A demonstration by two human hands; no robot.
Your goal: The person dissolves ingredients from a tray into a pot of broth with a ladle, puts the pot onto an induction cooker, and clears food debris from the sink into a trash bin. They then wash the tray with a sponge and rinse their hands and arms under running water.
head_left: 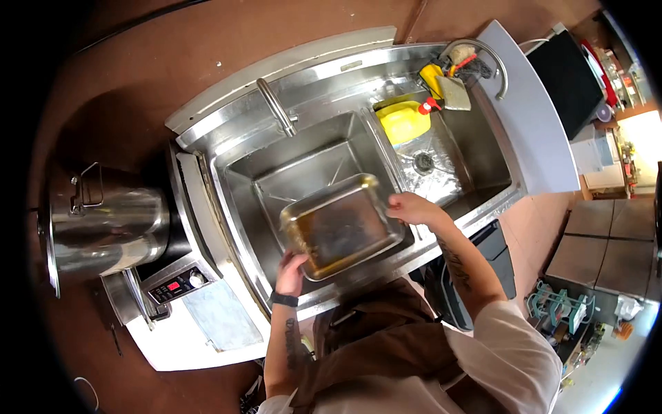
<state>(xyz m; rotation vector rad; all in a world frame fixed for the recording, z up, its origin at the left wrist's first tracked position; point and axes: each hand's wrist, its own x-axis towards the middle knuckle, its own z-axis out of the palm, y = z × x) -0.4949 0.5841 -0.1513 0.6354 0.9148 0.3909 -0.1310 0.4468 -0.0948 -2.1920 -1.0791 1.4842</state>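
A rectangular metal tray (345, 231) with brown stains inside is held tilted over the front of the left sink basin (303, 162). My left hand (292, 272) grips its lower left corner, fingers wrapped round the rim. At the tray's right side, my right hand (414, 208) is closed on the edge. The steel faucet (276, 107) rises behind the basin, apart from the tray. In the right basin lies a yellow bottle (405, 123) with a red cap, left of the drain (423, 163).
Sponges (453, 93) and scrubbers sit at the back right beside a curved faucet (502, 65). A large steel pot (110, 224) stands at the left on a cooker with a control panel (181, 281). Below the sink's right front is a dark bin (493, 265).
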